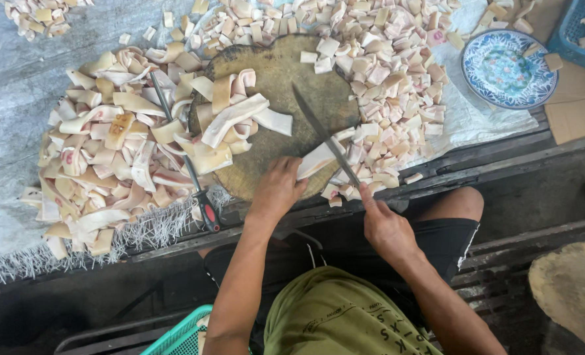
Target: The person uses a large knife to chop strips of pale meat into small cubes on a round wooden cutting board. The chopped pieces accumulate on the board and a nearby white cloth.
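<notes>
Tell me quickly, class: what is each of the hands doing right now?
Left hand: closed on a pale strip of pork skin, pinning it to the round chopping board.
Right hand: closed on a long knife, blade across the strip.

The middle of the round chopping board (pixel 276 72) is bare, open from above between the pile of long strips (pixel 108 158) on the left and the heap of cut cubes (pixel 384 85) on the right. A knife (pixel 322 131) lies slanted across the board's right part, and a sharpening steel (pixel 181 154) crosses the strip pile. Beyond the cubes, a patterned plate (pixel 509 69) and a blue basket (pixel 582 33) crowd the far right corner.
</notes>
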